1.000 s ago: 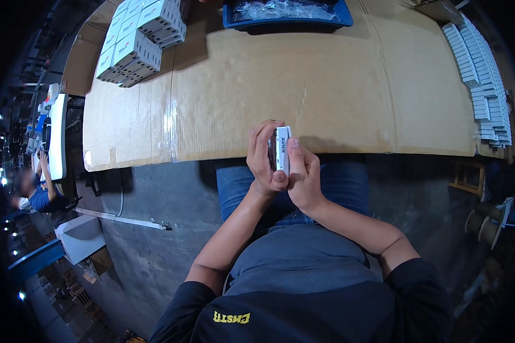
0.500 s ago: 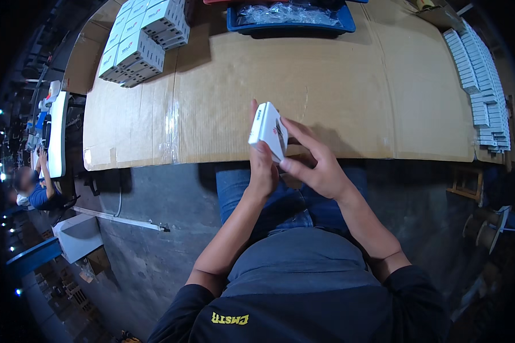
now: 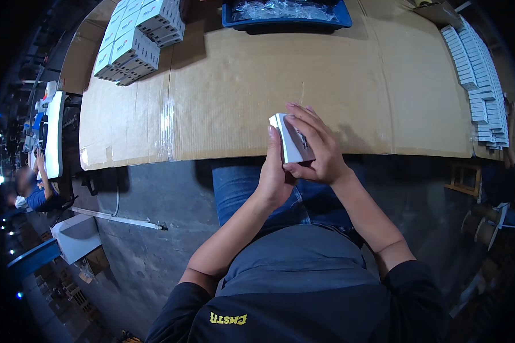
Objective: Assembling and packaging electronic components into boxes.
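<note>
A small white box (image 3: 292, 143) is held between my two hands, just above the near edge of the cardboard-covered table (image 3: 234, 114). My left hand (image 3: 276, 174) grips it from the left and below, the thumb pressed along its side. Across its right face lie the fingers of my right hand (image 3: 321, 146), with the thumb at the lower corner. Dark printing shows on the face between the right hand's fingers, partly covered by them. The box stands tilted, and its underside is hidden.
White boxes (image 3: 133, 48) are stacked at the far left of the table. A blue tray (image 3: 286, 24) of clear plastic pieces sits at the back. Many thin white boxes (image 3: 480, 91) are piled at the right. A person (image 3: 37, 186) sits by a white table (image 3: 55, 134) far left.
Both hands and the white box have shifted right and slightly down. My right hand's fingers now lie flatter across the box's face, covering more of it.
</note>
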Available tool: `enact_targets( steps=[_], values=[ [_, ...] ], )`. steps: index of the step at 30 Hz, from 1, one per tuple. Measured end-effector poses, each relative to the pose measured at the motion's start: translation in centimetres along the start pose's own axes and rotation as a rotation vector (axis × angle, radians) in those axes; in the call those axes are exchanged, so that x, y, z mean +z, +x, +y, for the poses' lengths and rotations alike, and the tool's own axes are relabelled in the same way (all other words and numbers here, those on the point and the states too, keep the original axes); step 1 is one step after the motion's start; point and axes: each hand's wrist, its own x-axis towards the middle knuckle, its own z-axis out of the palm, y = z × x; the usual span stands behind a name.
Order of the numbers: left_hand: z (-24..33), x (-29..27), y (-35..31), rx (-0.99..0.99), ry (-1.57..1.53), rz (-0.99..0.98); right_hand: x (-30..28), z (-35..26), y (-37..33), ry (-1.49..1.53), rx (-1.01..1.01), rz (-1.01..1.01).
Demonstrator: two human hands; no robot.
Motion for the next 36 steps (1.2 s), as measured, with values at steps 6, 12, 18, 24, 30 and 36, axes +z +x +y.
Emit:
enact_targets(
  steps=[6, 12, 18, 24, 30, 36],
  values=[
    [0.0, 0.5, -0.2, -0.001, 0.007, 0.048, 1.3, 0.8, -0.8, -0.006, -0.096, 0.076],
    [-0.7, 0.1, 0.2, 0.003, 0.02, 0.062, 1.5, 1.0, -1.0, 0.016, -0.139, 0.11],
    [-1.4, -1.1, 0.4, -0.017, 0.067, 0.027, 1.7, 1.0, -1.5, 0.109, -0.091, 0.122],
    [-1.2, -0.4, 0.2, 0.003, 0.064, 0.045, 1.9, 0.8, -1.4, 0.197, -0.003, 0.108],
    [-2.4, -1.8, 1.7, 0.523, 0.82, 0.043, 2.3, -0.6, -0.8, 0.492, 0.336, 0.172],
    [-0.6, -2.5, 2.1, 0.403, 0.304, 0.174, 1.0, -0.1, -0.1, 0.467, 0.423, 0.012]
  ],
)
